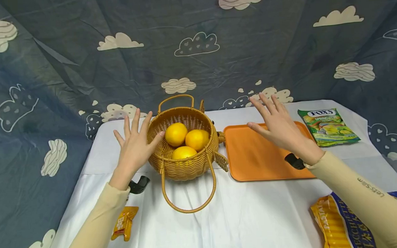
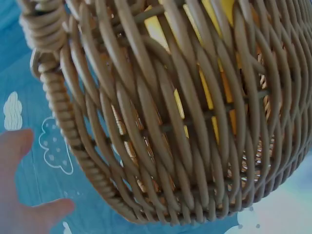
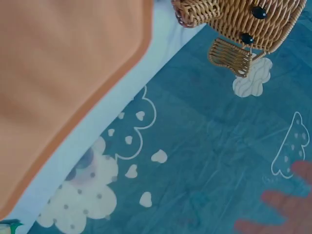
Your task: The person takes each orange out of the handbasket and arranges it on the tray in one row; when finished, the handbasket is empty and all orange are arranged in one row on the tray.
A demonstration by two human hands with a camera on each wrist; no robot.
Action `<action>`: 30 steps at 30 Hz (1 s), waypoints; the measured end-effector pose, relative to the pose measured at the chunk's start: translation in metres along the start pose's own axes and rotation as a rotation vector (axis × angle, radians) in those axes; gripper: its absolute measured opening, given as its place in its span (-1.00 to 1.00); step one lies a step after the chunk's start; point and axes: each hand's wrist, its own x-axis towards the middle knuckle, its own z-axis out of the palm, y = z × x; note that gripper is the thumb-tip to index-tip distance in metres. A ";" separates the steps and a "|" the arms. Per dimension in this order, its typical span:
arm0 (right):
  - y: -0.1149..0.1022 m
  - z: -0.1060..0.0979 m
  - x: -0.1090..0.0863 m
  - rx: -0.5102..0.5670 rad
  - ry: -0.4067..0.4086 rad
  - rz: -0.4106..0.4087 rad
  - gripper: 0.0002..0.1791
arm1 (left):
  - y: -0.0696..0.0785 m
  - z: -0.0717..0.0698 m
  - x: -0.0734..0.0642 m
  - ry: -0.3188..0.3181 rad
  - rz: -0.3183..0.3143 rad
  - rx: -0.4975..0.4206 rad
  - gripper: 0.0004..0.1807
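Observation:
A round wicker basket (image 1: 184, 171) stands on the white-covered table with three yellow-orange fruits (image 1: 176, 134) inside, perhaps oranges or lemons. My left hand (image 1: 135, 143) is spread at the basket's left side, its thumb overlapping the rim in the head view. In the left wrist view the basket's woven wall (image 2: 161, 112) fills most of the picture, yellow showing through the gaps. Over the orange tray (image 1: 253, 166) hovers my right hand (image 1: 278, 126), fingers extended and holding nothing. The right wrist view shows the tray and the basket's pig-like snout and black eyes (image 3: 259, 12).
A green Fox's candy bag (image 1: 328, 127) lies right of the tray. A blue and yellow pasta bag (image 1: 339, 221) is at the front right, partly under the right sleeve. A small orange packet (image 1: 124, 223) lies near the left forearm. One basket handle (image 1: 190, 211) droops forward onto the table.

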 end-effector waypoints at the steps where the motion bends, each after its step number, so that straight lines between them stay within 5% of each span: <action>1: -0.001 0.000 0.004 0.028 -0.006 -0.028 -0.14 | -0.001 -0.001 0.000 0.017 0.000 -0.034 -0.20; 5: -0.009 0.004 0.022 0.160 -0.028 -0.134 -0.15 | -0.012 -0.003 0.000 0.074 0.003 -0.257 -0.29; 9: -0.021 0.010 0.039 0.325 -0.059 -0.211 -0.21 | -0.025 0.000 -0.001 0.055 -0.038 -0.582 -0.36; 13: -0.034 0.016 0.054 0.579 -0.134 -0.202 -0.28 | -0.034 0.008 -0.005 -0.011 -0.135 -0.889 -0.38; 18: -0.050 0.024 0.072 0.894 -0.259 -0.149 -0.37 | -0.038 0.027 -0.009 -0.066 -0.226 -1.144 -0.39; 24: -0.066 0.033 0.089 1.087 -0.361 -0.117 -0.39 | -0.039 0.045 -0.010 -0.055 -0.175 -1.241 -0.39; 30: -0.082 0.037 0.103 1.164 -0.455 -0.065 -0.40 | -0.047 0.055 -0.009 -0.092 -0.142 -1.204 -0.39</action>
